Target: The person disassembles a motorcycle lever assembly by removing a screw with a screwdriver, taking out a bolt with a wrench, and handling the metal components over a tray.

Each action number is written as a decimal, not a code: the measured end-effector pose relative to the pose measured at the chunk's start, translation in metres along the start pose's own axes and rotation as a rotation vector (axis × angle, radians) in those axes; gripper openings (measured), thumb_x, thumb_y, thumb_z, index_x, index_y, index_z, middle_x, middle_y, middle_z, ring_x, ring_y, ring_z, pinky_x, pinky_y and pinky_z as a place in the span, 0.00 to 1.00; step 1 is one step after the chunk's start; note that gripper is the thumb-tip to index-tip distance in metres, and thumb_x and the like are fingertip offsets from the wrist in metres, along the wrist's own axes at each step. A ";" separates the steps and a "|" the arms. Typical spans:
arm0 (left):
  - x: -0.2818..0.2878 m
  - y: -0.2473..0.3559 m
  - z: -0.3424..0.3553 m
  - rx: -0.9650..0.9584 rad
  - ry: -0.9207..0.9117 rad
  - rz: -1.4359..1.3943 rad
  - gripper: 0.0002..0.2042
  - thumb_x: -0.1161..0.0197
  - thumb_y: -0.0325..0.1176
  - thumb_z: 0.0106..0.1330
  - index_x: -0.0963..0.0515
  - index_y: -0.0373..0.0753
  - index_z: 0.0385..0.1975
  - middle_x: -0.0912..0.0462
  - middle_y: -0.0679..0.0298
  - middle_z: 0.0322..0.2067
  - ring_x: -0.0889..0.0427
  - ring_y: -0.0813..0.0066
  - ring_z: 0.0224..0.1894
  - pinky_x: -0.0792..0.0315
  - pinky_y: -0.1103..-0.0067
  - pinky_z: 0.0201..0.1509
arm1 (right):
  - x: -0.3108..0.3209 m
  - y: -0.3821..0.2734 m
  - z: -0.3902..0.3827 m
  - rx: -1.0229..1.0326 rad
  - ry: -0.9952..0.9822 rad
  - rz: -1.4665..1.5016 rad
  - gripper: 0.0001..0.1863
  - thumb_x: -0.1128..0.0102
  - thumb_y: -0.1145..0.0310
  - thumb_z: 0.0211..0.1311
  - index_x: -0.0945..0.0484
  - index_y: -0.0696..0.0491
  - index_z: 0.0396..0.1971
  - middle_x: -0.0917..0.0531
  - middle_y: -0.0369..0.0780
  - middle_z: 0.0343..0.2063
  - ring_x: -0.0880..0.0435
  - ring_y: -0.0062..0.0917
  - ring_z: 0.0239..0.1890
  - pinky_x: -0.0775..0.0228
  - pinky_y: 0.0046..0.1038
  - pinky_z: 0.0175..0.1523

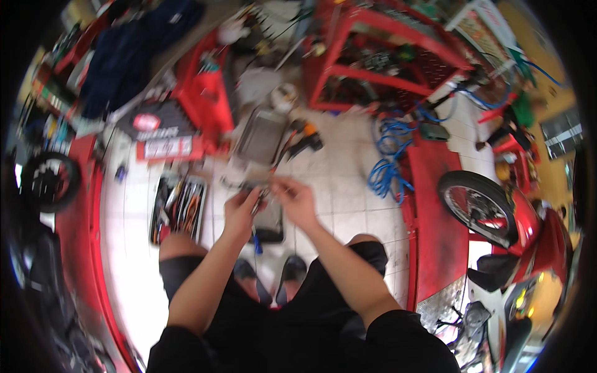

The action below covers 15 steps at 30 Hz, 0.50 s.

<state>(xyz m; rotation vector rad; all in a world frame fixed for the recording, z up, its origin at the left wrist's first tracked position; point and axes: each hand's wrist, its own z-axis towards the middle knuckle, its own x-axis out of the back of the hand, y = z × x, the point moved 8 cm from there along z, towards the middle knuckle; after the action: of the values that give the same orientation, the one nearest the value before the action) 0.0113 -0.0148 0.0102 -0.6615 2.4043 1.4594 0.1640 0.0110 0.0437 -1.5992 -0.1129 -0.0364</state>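
My left hand (239, 214) is closed on a small metal part (259, 198). My right hand (296, 202) has its fingertips bent together at that part; blur hides exactly what they pinch. Below my hands on the tiled floor lies a dark shallow tray (268, 228), with a blue-handled tool (257, 245) near its left end. An open toolbox (178, 208) full of hand tools sits to the left. Beyond my hands are a larger grey tray (261, 138) and a black-and-yellow cordless drill (305, 140).
Red motorcycle lifts (435, 217) flank me, carrying a red motorcycle (532, 230) at right and a dark wheeled vehicle (46, 183) at left. A coiled blue hose (388, 174) lies at right. Red racks (379, 84), boxes (168, 148) and clutter stand ahead.
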 end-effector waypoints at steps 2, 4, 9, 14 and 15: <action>0.002 0.009 0.002 -0.023 -0.001 0.022 0.11 0.36 0.31 0.65 0.23 0.29 0.38 0.18 0.60 0.35 0.19 0.75 0.34 0.22 0.79 0.41 | -0.006 -0.011 0.001 -0.040 -0.050 0.066 0.10 0.43 0.73 0.65 0.19 0.58 0.44 0.15 0.39 0.38 0.18 0.20 0.39 0.26 0.23 0.46; -0.001 0.012 -0.002 -0.036 -0.104 -0.005 0.11 0.38 0.30 0.66 0.24 0.29 0.42 0.18 0.58 0.40 0.19 0.74 0.38 0.24 0.78 0.45 | -0.014 -0.026 -0.005 -0.003 -0.098 0.154 0.10 0.43 0.76 0.64 0.19 0.59 0.44 0.17 0.40 0.39 0.17 0.20 0.39 0.25 0.22 0.46; 0.001 0.017 -0.005 -0.126 -0.169 -0.004 0.10 0.38 0.22 0.63 0.25 0.28 0.44 0.18 0.57 0.41 0.18 0.72 0.40 0.24 0.77 0.46 | -0.023 -0.028 -0.008 0.025 -0.141 0.156 0.09 0.43 0.77 0.64 0.19 0.59 0.43 0.17 0.40 0.40 0.16 0.22 0.39 0.25 0.23 0.46; -0.004 0.020 -0.004 -0.180 -0.150 0.030 0.11 0.35 0.22 0.60 0.24 0.28 0.42 0.17 0.57 0.38 0.17 0.71 0.38 0.23 0.77 0.46 | -0.015 -0.033 -0.007 0.016 -0.174 0.146 0.09 0.42 0.77 0.63 0.19 0.60 0.43 0.17 0.40 0.37 0.16 0.22 0.37 0.25 0.22 0.44; -0.005 0.022 -0.004 -0.180 -0.149 0.029 0.11 0.35 0.22 0.60 0.24 0.28 0.42 0.17 0.57 0.38 0.17 0.71 0.38 0.23 0.77 0.46 | -0.012 -0.040 -0.007 0.043 -0.180 0.064 0.09 0.42 0.77 0.63 0.19 0.59 0.43 0.16 0.40 0.37 0.16 0.21 0.36 0.25 0.22 0.43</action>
<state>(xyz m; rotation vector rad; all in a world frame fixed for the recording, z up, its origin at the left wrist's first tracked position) 0.0048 -0.0088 0.0313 -0.5369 2.1982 1.6883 0.1481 0.0045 0.0823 -1.5599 -0.2005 0.1594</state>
